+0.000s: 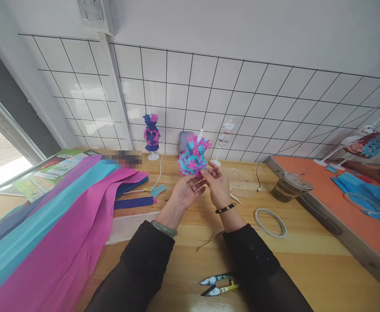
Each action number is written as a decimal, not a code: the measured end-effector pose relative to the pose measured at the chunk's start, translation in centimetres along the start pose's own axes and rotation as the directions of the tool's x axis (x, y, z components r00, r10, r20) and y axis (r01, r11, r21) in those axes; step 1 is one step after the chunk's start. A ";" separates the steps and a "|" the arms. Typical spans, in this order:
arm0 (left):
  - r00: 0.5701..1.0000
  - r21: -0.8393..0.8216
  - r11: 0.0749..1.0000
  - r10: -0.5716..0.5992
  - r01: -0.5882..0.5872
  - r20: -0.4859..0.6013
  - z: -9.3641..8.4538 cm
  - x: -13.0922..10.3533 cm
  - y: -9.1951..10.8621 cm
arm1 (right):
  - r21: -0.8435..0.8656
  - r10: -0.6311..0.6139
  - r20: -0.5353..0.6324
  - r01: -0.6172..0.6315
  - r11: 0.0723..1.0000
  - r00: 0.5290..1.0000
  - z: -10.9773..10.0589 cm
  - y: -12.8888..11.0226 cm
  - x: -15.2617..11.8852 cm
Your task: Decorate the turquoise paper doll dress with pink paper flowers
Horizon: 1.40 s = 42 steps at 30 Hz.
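A miniature dress form (194, 157) wears a ruffled dress in pink and turquoise, apparently crepe paper, with pink flower shapes on it. It is held up over the wooden table, between me and the wall. My left hand (187, 191) is under the skirt with its fingers curled at the lower end of the form; the stand is hidden there. On the right side of the hem, my right hand (218, 184) pinches the lower edge between thumb and fingers. Thread snips (217, 284) lie on the table nearer to me, partly behind my right forearm.
Long pink (79, 229) and turquoise sheets (40, 225) cover the table's left. Behind stand a navy-and-pink dress form (152, 134) and a white dress form (228, 130). A tape roll (270, 222), lidded cup (289, 187) and orange board (345, 203) are at right.
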<state>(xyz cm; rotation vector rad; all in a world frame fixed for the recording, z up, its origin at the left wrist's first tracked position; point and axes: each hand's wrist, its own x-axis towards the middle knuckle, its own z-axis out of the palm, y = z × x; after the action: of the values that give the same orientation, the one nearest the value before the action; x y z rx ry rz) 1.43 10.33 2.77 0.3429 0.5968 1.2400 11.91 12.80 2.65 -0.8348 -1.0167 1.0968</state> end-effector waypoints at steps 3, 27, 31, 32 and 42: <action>1.000 -0.012 1.000 -0.003 0.003 -0.004 -0.2 0.1 0.0 | 0.010 0.031 -0.019 -0.030 0.999 0.999 0.0 -0.2 0.0; 0.999 -0.031 0.998 -0.052 0.052 -0.005 -0.4 -0.1 0.0 | -0.028 0.059 -0.070 -0.061 0.998 0.996 -0.3 -0.3 0.2; 0.998 -0.033 0.997 -0.063 0.063 -0.007 -0.5 0.1 0.0 | -0.009 0.080 -0.081 -0.081 0.997 0.993 -0.5 -0.4 0.4; 0.998 -0.029 0.998 -0.064 0.063 -0.010 -0.6 0.1 0.0 | 0.000 0.084 -0.085 -0.084 0.996 0.993 -0.5 -0.4 0.4; 0.984 0.139 0.974 -0.177 0.179 -0.031 -1.3 -0.1 0.0 | 0.066 0.110 -0.113 -0.103 0.993 0.987 -1.0 -0.6 0.9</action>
<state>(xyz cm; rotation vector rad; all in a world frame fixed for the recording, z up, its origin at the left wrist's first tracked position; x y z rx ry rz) 0.65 10.10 1.74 0.3879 0.7175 1.0324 13.11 13.47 3.06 -0.9024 -0.8458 1.1497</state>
